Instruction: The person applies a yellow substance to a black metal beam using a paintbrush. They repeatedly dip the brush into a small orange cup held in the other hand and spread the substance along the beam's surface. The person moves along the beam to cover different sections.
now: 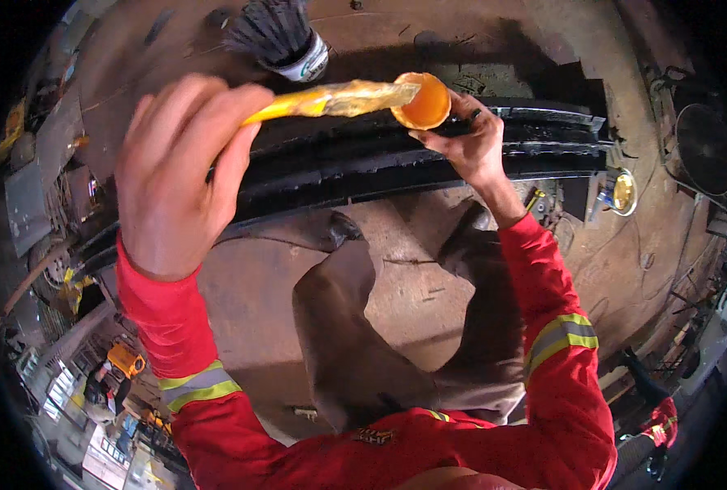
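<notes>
My left hand is closed around the yellow end of a long, flat spatula-like tool. Tan smears coat its far half, and the tip reaches into the mouth of a small orange cup. That cup is gripped by the fingers of my right hand, with its opening tilted toward me. Some of the right fingers are hidden behind the cup. Below both hands runs a long black metal beam with ridges along its length.
A white tub packed with dark rods stands beyond the beam. Right of the beam's end lies a round container with yellow inside. Cables trail over the brown floor. Clutter lines the left side; another person's red sleeve shows lower right.
</notes>
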A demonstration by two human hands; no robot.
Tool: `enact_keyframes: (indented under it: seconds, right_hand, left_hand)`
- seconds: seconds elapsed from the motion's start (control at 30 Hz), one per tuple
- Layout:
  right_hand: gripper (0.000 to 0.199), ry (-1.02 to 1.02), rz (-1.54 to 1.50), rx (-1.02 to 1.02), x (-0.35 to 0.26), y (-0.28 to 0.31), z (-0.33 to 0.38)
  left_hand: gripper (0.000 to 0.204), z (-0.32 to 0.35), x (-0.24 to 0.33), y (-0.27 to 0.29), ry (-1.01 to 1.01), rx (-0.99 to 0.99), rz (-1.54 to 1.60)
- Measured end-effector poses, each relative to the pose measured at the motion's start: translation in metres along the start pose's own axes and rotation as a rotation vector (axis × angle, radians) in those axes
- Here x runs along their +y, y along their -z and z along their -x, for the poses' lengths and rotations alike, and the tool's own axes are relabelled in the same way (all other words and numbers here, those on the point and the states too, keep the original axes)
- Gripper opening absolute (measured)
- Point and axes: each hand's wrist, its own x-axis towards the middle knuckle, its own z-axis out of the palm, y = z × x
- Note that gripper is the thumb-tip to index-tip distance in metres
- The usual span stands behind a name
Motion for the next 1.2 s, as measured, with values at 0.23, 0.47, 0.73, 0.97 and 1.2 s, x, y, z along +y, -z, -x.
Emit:
enact_keyframes:
  seconds: [0.23,0.47,0.73,0.97,1.2]
  right_hand:
    - [0.058,0.286,0.083,0.012,0.096,-0.006,-0.016]
    - [0.057,0.353,0.205,0.076,0.131,0.017,-0.006]
    - [0.061,0.095,0.14,-0.024,0.096,0.039,0.049]
    - [0.058,0.296,0.176,0.049,0.108,0.044,0.062]
    - [0.059,0.17,0.088,0.151,0.172,-0.005,0.11]
  left_hand:
    - [0.031,-0.037,0.026,-0.104,-0.26,-0.018,-0.345]
    - [0.023,-0.032,0.029,-0.173,-0.332,0.124,-0.238]
    - [0.019,0.001,0.033,-0.188,0.053,-0.048,0.409]
    - [0.021,0.046,0.044,-0.235,0.251,0.142,0.837]
    - [0.021,0.094,0.051,-0.333,0.272,0.252,0.784]
